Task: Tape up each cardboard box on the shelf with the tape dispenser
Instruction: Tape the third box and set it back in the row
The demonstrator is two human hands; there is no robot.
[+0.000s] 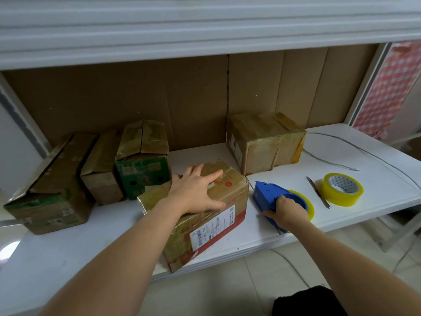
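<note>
- Box [205,215] sits at the shelf [376,169] front edge; left hand [196,192] rests flat on top, fingers straight.
- Dispenser [273,197], just right of the box, is gripped by the right hand [288,210].
- Box likely light, stiff, slick with old tape; steady it from the top.
- Dispenser blade and tape end are hidden.
- Boxes left of it: seams unclear.

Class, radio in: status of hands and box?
Left hand flat on front box. Right hand grips tape dispenser on shelf. Nothing in the way.

A white shipping label [211,226] with barcodes is showing on the front box [205,224], its print too blurred to read.
</note>
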